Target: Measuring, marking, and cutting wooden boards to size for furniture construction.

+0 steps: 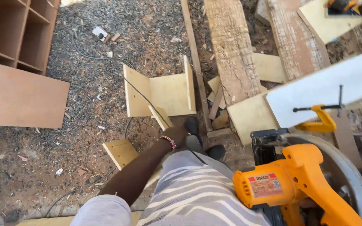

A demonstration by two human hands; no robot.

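Head view: a narrow plywood strip point(161, 117) is gripped by the left hand point(176, 136) above the ground. An orange circular saw point(298, 184) is seen lower right; the right hand's fingers cannot be told.

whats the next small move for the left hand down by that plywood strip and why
Probably close the left hand on the narrow plywood strip and lift it: the hand is already low at its near end, and the circular saw sits beside the clamped white board.

Glossy orange plastic circular saw point(292, 184), matt pale plywood offcut point(161, 117), rough weathered plank point(232, 46).
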